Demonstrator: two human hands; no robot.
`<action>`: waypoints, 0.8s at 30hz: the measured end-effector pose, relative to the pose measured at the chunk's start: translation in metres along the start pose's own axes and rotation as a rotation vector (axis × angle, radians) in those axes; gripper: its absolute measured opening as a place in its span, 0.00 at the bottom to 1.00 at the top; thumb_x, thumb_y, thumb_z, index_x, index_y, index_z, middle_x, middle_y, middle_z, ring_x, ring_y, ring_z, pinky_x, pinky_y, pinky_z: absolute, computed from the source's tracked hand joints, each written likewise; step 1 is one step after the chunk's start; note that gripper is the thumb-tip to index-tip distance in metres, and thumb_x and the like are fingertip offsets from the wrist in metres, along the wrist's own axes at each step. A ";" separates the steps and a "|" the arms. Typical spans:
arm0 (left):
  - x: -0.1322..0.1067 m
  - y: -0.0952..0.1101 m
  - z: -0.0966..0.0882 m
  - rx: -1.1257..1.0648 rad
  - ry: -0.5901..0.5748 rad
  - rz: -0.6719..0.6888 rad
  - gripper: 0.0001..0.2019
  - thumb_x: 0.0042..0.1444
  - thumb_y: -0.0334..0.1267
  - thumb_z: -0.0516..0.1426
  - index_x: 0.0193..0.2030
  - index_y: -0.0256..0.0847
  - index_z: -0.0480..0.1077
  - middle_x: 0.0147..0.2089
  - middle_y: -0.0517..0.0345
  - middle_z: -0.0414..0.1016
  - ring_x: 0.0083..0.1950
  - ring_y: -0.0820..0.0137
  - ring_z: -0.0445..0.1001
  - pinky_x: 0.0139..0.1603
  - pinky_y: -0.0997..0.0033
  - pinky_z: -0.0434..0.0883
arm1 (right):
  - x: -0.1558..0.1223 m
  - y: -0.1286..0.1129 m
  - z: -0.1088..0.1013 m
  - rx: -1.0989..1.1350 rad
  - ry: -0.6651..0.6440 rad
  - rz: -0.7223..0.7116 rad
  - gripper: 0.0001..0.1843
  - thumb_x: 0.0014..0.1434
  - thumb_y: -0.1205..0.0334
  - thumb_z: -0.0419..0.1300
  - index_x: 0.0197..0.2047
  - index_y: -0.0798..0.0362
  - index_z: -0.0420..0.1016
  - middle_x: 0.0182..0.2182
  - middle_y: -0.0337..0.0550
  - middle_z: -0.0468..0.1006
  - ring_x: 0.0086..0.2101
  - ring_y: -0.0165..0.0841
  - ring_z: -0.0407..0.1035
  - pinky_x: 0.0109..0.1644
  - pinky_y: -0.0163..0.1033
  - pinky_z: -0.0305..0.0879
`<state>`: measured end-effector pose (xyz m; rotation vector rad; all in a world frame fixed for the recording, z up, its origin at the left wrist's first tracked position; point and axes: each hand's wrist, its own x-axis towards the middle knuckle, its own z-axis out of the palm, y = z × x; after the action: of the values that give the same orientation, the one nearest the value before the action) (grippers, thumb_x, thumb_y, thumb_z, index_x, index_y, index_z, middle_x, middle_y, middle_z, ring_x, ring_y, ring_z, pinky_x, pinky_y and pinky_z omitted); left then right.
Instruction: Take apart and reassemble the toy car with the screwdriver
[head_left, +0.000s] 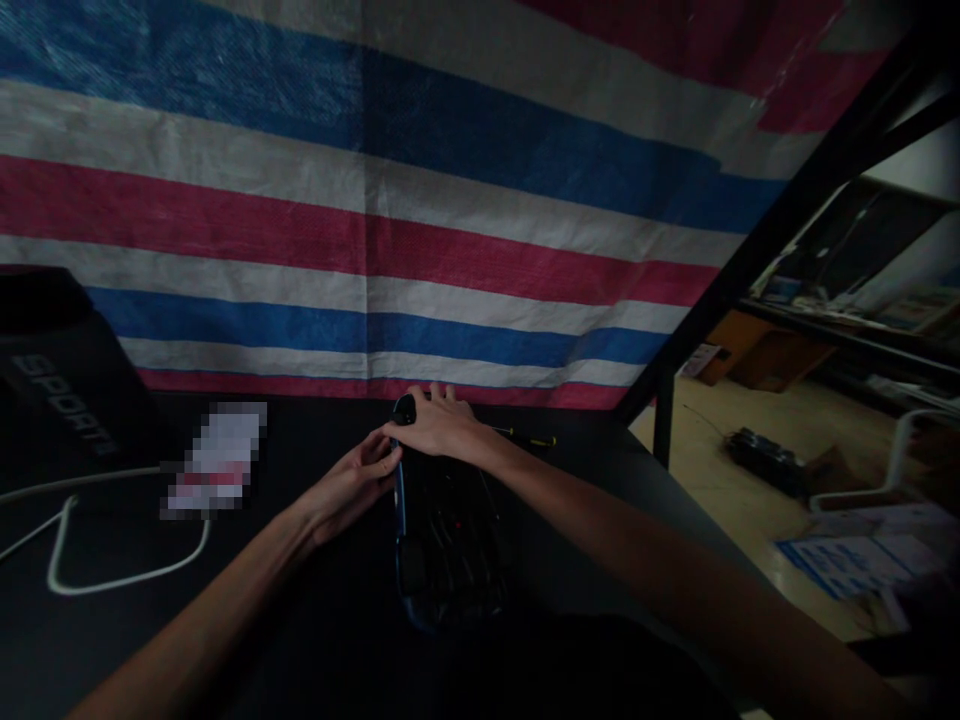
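Car (pixel 450 540) on the dark desk (pixel 600 455), seemingly underside up, long axis running away from the wearer. It lies directly below the right hand (pixel 441 425) and just to the right of the left hand (pixel 361 475); both touch it near its far end.

Right hand: laid across the far end from the right, thumb by a round black wheel (pixel 405 410) at the far left corner, fingers reaching over the far edge. Clasping the car there. Left hand: thumb and fingers bent, tips against the car's left side just short of that wheel; cannot tell whether they grip or only steady it.

Near half of the car uncovered, a bluish strip along its left side, a small red spot on its dark underside. Light poor: underside details run together, and the near end fades into the dark desk. Far end mostly hidden under the right hand; fingertips beyond the edge hard to make out.

Beyond the right forearm, a thin tool (pixel 544 440) with yellow on it, partly covered by the wrist. Left of the hands, a pixelated patch (pixel 221 450) masks some flat item; a pale cable (pixel 127 586) loops beside it. Dark box (pixel 64 390) cut off by the left border, lettering partly readable.
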<state>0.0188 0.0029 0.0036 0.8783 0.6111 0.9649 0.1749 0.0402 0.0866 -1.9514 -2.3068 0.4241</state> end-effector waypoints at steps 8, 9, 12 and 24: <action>-0.001 0.002 0.005 0.004 0.088 -0.014 0.28 0.56 0.29 0.68 0.63 0.47 0.72 0.73 0.47 0.65 0.70 0.55 0.70 0.66 0.52 0.72 | -0.007 0.008 -0.009 0.073 0.042 -0.069 0.45 0.64 0.32 0.52 0.74 0.53 0.58 0.73 0.61 0.58 0.71 0.60 0.49 0.68 0.65 0.56; 0.000 0.002 0.005 0.008 0.090 -0.014 0.29 0.56 0.29 0.68 0.64 0.47 0.71 0.73 0.46 0.66 0.69 0.54 0.70 0.66 0.52 0.72 | -0.008 0.008 -0.010 0.080 0.045 -0.074 0.44 0.65 0.33 0.51 0.74 0.54 0.58 0.73 0.62 0.58 0.71 0.59 0.50 0.68 0.64 0.55; -0.001 0.003 0.006 0.022 0.083 -0.014 0.30 0.56 0.30 0.69 0.65 0.46 0.70 0.71 0.44 0.68 0.68 0.54 0.72 0.66 0.49 0.71 | -0.016 0.007 -0.013 0.090 0.057 -0.072 0.44 0.66 0.36 0.51 0.74 0.58 0.57 0.72 0.66 0.58 0.70 0.61 0.52 0.68 0.64 0.57; -0.001 0.003 0.006 0.048 0.073 -0.010 0.27 0.55 0.30 0.69 0.62 0.43 0.72 0.68 0.44 0.71 0.63 0.55 0.76 0.59 0.55 0.76 | -0.087 0.012 0.002 0.013 0.090 -0.215 0.46 0.62 0.47 0.57 0.78 0.56 0.51 0.72 0.63 0.59 0.65 0.63 0.61 0.60 0.65 0.64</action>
<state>0.0218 0.0007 0.0090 0.8852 0.7028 0.9800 0.2012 -0.0438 0.0910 -1.6559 -2.4139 0.3233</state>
